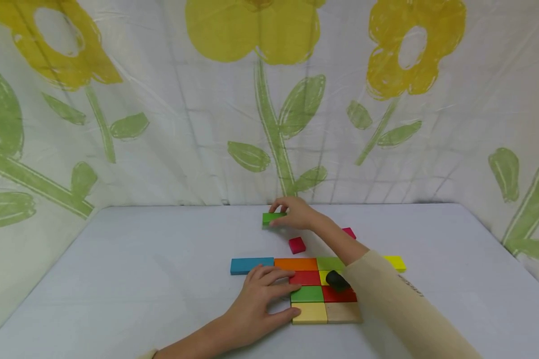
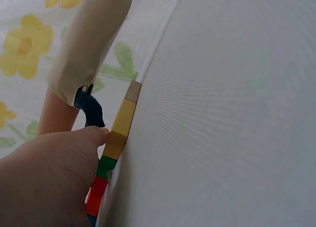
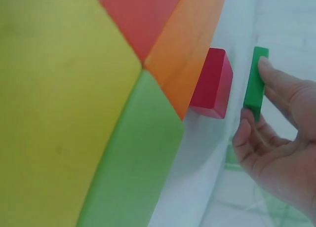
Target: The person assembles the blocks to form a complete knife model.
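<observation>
Out toward the far edge, my right hand (image 1: 296, 213) pinches a green block (image 1: 269, 218) between thumb and fingers. The right wrist view shows that green block (image 3: 256, 84) upright, clasped at its two ends. My left hand (image 1: 260, 304) lies along the left side of a flat block layout, fingertips touching the red block (image 1: 305, 277), green block (image 1: 307, 294) and pale yellow block (image 1: 309, 313). A tan block (image 1: 343, 312) and darker red block (image 1: 339, 295) adjoin these. Above them runs a row with a blue block (image 1: 251, 266), orange block (image 1: 295, 264) and light green block (image 1: 330, 263).
One crimson block (image 1: 297, 245) lies between the layout and my right hand; another crimson block (image 1: 349, 232) is partly behind the forearm. A yellow block (image 1: 395, 263) shows right of the sleeve. A dark strap (image 2: 94, 111) hangs from that sleeve. Flowered cloth (image 1: 206, 124) backs the table.
</observation>
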A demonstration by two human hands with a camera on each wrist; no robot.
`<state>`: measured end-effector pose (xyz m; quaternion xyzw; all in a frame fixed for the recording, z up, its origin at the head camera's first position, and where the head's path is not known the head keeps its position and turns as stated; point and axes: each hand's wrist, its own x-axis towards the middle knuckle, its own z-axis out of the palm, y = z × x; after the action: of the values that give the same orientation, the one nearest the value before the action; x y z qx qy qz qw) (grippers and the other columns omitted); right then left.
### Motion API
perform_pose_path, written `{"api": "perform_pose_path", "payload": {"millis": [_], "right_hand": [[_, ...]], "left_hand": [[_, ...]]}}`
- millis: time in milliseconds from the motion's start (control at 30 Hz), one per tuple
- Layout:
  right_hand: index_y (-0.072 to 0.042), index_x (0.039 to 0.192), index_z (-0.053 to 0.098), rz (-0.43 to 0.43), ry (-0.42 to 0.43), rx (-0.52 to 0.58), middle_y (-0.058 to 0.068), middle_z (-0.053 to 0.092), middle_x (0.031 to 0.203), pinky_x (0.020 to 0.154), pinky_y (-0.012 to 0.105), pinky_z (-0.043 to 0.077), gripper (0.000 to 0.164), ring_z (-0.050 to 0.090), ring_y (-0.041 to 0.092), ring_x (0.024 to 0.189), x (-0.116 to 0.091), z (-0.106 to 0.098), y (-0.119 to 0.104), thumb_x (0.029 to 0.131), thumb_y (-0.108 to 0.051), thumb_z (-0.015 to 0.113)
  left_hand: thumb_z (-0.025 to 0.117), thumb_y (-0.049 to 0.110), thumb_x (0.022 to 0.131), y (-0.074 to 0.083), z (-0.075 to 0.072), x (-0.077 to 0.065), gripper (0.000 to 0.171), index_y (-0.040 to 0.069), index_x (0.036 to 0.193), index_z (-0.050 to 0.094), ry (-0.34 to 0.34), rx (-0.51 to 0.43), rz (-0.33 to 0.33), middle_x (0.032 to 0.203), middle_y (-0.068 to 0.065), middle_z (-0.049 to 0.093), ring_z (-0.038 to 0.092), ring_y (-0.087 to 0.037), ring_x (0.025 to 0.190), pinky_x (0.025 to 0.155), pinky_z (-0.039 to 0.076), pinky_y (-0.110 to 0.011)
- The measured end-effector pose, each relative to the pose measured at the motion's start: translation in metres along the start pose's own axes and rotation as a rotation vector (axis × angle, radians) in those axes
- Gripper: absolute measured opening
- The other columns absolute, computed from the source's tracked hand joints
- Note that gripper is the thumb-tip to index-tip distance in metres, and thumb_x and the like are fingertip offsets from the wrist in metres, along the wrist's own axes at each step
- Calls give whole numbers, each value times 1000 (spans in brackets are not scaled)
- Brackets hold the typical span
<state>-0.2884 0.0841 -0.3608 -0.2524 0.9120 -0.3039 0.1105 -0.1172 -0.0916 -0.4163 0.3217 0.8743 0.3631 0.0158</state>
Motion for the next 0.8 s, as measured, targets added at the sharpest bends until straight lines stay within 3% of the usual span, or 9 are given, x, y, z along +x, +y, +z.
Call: {"api": "perform_pose_path", "payload": {"millis": [800], "right_hand": [[-6,118,74,-76,123,38,13,69,114,76,31,54,26,60,27,103,-47,-9,13,96,-18,79]], "left_hand": [[75,41,98,0,1,1,39,22,133,75,10,29,10,147,6,62,48,-19,136,117,30,-68]]}}
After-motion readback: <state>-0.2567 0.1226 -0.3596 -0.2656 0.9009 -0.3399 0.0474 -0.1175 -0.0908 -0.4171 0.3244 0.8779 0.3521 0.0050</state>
